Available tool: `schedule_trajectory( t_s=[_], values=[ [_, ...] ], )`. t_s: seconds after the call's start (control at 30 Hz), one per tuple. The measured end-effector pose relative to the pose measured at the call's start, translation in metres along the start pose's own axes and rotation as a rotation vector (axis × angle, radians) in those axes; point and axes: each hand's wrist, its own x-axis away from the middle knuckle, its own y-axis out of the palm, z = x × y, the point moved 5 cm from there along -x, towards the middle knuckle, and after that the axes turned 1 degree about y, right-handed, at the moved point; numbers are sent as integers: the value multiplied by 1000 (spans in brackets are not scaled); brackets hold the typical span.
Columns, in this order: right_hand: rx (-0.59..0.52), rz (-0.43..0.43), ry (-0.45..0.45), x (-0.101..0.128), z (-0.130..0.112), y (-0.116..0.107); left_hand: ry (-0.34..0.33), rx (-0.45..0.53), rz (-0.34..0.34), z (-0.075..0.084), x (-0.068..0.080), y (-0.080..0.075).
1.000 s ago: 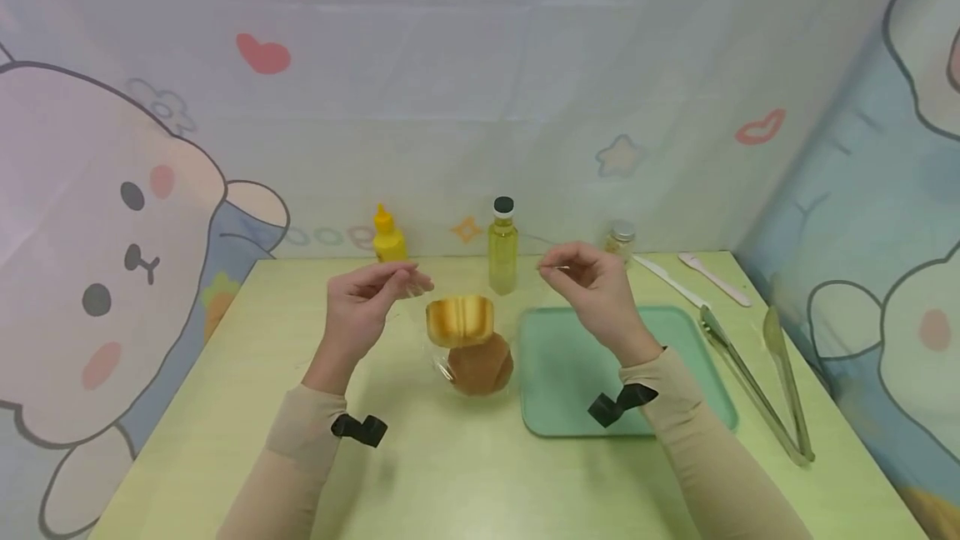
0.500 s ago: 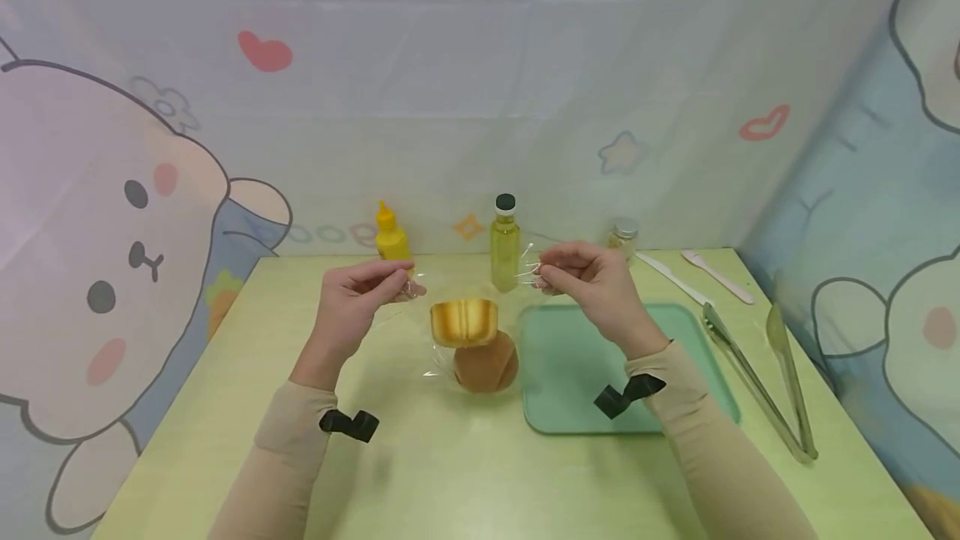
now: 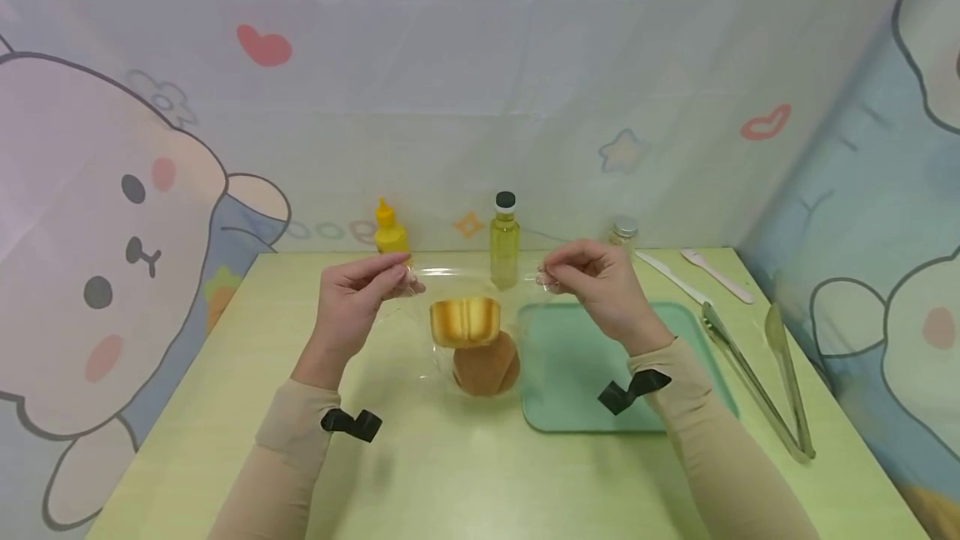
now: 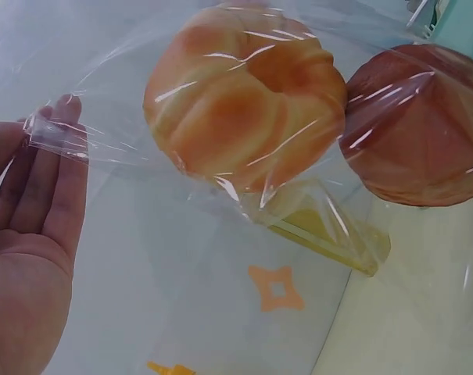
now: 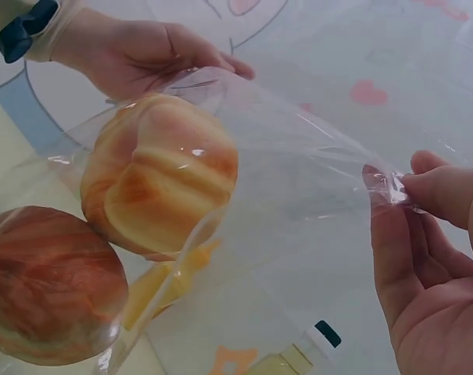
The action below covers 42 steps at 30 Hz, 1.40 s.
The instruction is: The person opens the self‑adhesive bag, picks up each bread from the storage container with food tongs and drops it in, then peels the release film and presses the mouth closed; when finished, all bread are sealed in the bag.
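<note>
A clear plastic bag (image 5: 299, 156) is stretched between my two hands. Inside it are a golden, grooved bread roll (image 3: 465, 322) and, below that, a round brown bun (image 3: 486, 365). My left hand (image 3: 348, 302) pinches the bag's upper left corner between thumb and fingers. The upper right corner is pinched by my right hand (image 3: 596, 290). In the left wrist view, the left hand (image 4: 37, 234) shows gathered film at its fingertips. Bunched plastic also shows between the thumb and fingers of the right hand (image 5: 431, 250). Whether the bag's bottom touches the table cannot be told.
A green tray (image 3: 600, 407) lies right of the bag, partly behind the right arm. Metal tongs (image 3: 757, 394), a white knife (image 3: 671, 277) and a pink utensil (image 3: 716, 276) lie farther right. Behind stand a yellow squeeze bottle (image 3: 390, 236), an oil bottle (image 3: 505, 248) and a small jar (image 3: 622, 233).
My left hand has shifted slightly left, so the hands are a little farther apart. The bag's top edge now shows stretched between them. The breads have barely moved.
</note>
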Motion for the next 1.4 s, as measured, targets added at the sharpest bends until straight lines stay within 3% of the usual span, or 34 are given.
schedule_trajectory(
  t_s=[0.17,0.37,0.53,0.8,0.9,1.0,1.17,1.27,1.4],
  values=[
    [-43,-52,-49,1,-4,3,63,61,-1,4,-2,2],
    [-15,-90,-72,2,-9,4,149,132,-86,8,-3,2],
    [50,-114,-78,3,-15,3,186,130,-158,13,-3,1],
    [155,-160,-108,5,-24,4,218,51,-169,19,-3,2],
    [128,-190,-97,5,-25,4,241,61,-198,21,-2,3],
    [159,-161,-58,6,-23,3,239,70,-211,22,-1,5],
    [286,-17,16,5,-20,-1,177,-73,-138,23,-2,6],
    [268,14,13,4,-22,-1,136,-88,-128,23,-3,6],
    [229,4,-16,3,-25,1,111,-45,-171,24,-3,7]
  ],
)
